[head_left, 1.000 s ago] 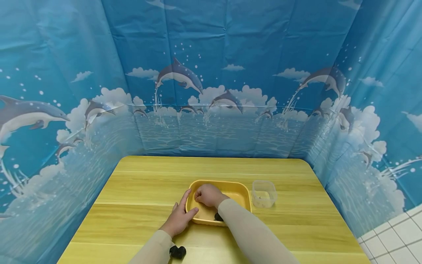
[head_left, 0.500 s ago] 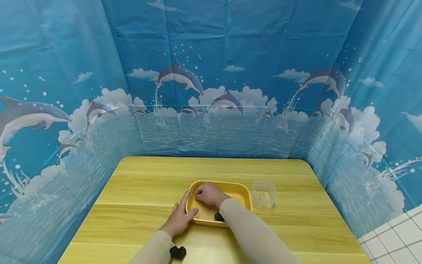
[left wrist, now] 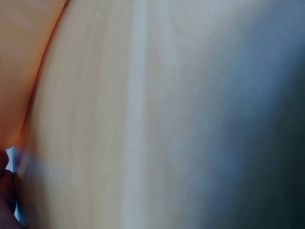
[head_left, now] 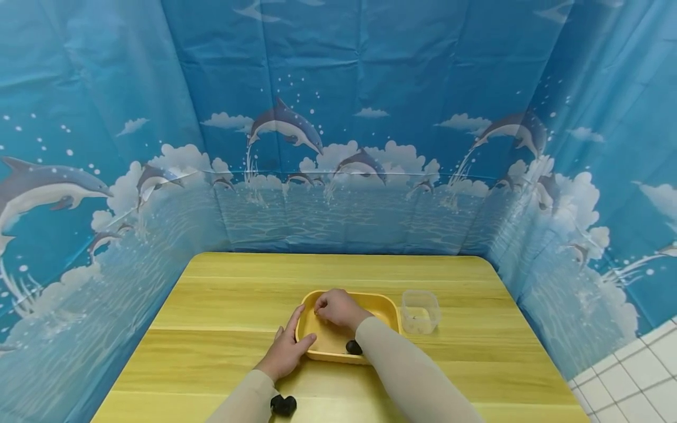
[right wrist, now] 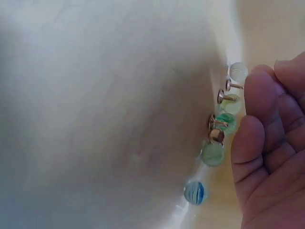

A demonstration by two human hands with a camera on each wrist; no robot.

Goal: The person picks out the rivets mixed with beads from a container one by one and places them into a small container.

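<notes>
The person's left hand (head_left: 285, 352) rests with thumb and forefinger spread wide at the left end of the yellow tray (head_left: 322, 338), which sits on the table (head_left: 222, 346) just beside a clear container (head_left: 421, 326). The right hand (head_left: 339, 308) reaches into the tray, fingers bent, though I can't tell whether they pinch anything; glass marbles (right wrist: 212, 153) and coppery flat-headed pins (right wrist: 220, 97) line up just beside them.
</notes>
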